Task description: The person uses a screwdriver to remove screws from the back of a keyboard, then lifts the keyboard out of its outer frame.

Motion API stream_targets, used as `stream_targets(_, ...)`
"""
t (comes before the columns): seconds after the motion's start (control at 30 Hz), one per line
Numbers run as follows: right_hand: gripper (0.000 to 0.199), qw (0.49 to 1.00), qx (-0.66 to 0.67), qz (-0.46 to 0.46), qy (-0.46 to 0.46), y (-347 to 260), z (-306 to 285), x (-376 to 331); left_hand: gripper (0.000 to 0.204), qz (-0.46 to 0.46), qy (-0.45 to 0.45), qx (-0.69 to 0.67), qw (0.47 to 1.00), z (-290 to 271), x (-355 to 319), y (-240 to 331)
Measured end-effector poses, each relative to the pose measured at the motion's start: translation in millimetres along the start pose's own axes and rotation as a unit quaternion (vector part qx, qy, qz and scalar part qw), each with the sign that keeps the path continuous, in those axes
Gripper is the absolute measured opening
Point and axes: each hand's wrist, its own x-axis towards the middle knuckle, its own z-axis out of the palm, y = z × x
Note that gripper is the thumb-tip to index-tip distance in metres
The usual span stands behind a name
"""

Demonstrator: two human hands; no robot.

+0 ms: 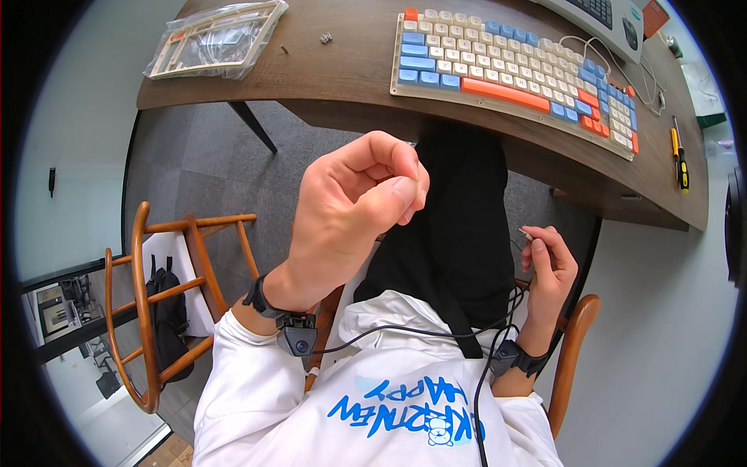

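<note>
My left hand (354, 194) is raised over my lap, in front of the desk. Its thumb and index finger are pinched together, and whatever may be between them is too small to make out. Lower on the right, my right hand (551, 261) holds a small pale piece with a metallic tip (527, 234) between thumb and fingers. Across the desk's front edge lies a keyboard (506, 70) with cream, blue and orange keycaps. Neither hand touches it.
The brown desk (334, 78) bears a plastic-wrapped cream frame (218, 40), a small metallic piece (325, 37), two screwdrivers (682, 159) and a white cable (595, 47). A wooden chair (144, 311) stands left. Black cables (412, 332) run between my wrist devices, across my shirt.
</note>
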Motion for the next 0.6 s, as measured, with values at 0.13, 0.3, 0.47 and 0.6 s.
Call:
stream_targets(0.13, 0.016, 1.000, 0.001, 0.003, 0.003, 0, 1, 0, 0.005, 0.001, 0.003, -0.011, 1.000, -3, 2, -3)
stream_targets(0.3, 0.016, 1.000, -0.005, 0.002, -0.002, -1, 1, 0, 0.005, 0.004, -0.056, -0.107, 0.993, -12, 2, -9)
stream_targets(0.47, 0.016, 1.000, -0.001, -0.007, -0.005, 3, -1, 0, 0.009, -0.012, -0.023, -0.035, 0.999, -1, 3, -3)
stream_targets(0.6, 0.017, 1.000, -0.001, -0.003, -0.007, 2, -1, 1, 0.011, -0.014, -0.025, -0.044, 0.999, -5, 3, -6)
